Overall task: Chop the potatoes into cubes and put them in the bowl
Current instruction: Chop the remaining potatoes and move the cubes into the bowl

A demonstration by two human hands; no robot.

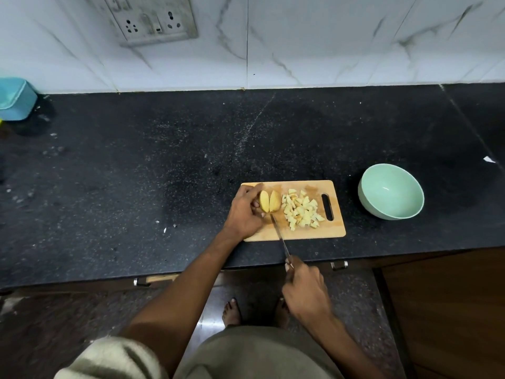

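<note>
A black speckled stone surface [136, 165] runs below a white marbled wall with a grimy socket plate [151, 19]; at the far left edge sits a blue plastic container [16, 98], and a small white scrap [489, 159] lies near the right edge. A wooden cutting board [297, 233] lies near the front rim of the surface, its handle slot on the right. Just right of the board, apart from it, stands a pale green bowl [391, 191], nothing visible inside it. On the board's right half lies a heap of potato cubes [302, 209]; to its left is a potato [270, 201] split lengthwise into two halves standing side by side. The left hand [244, 212] reaches in from the lower left, fingers curled around the potato's left side, holding it on the board. The right hand [304, 289] hangs off the front of the surface, its fingers wrapped around the handle of a knife [280, 236], whose thin blade slants up and left, the tip meeting the near end of the potato at the cut. Bare feet show on the floor below.
</note>
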